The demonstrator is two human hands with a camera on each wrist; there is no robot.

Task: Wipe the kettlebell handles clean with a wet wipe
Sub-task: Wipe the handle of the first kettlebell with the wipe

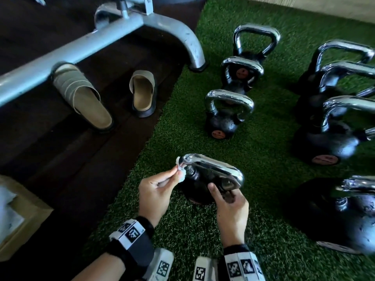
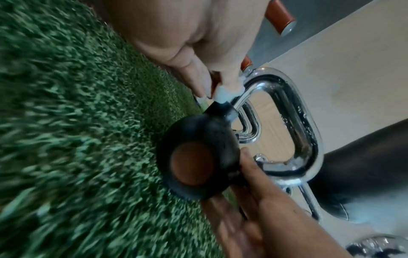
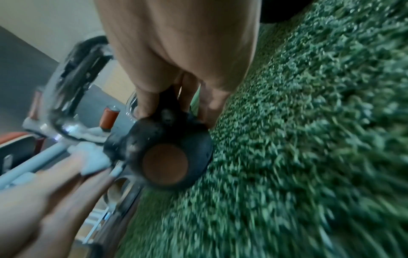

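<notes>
Kettlebell [image 1: 199, 185] sits tilted on the turf [image 1: 253, 159]; your left hand [image 1: 157, 191] pinches the wet wipe [image 1: 180, 175] against its handle [image 1: 215, 169]. Left wrist view: your right hand [image 2: 260, 188] grips the handle's other leg. Right wrist view: press the wipe fully round the chrome.

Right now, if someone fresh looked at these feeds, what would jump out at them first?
The near kettlebell on the green turf, its chrome handle glinting: the left hand pinches a white wet wipe against the handle's left end while the right hand grips the other end. Beyond, further kettlebells stand in rows on the turf, and a pair of tan slippers sits on the dark floor to the left.
</notes>
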